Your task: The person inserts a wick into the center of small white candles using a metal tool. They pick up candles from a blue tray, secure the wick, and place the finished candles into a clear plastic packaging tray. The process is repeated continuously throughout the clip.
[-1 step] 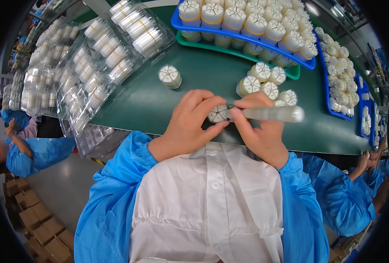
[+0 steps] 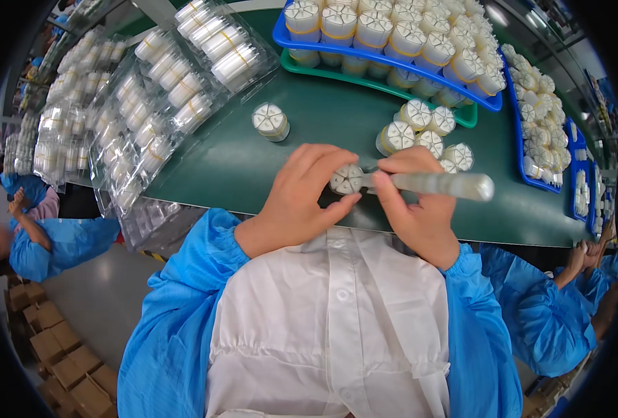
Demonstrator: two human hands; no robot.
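Hands w/ bundle, tool — marks unclear

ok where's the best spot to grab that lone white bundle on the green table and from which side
Probably around its round side wall, reaching down from above: the lone white bundle stands upright on the green table, apart from the other bundles, so its wall looks reachable on opposite sides, while its wedge-patterned top shows no handle.

I'm in a factory workshop: green desk, heaped blue tray, blue-smocked co-workers alongside, cardboard boxes on the floor.
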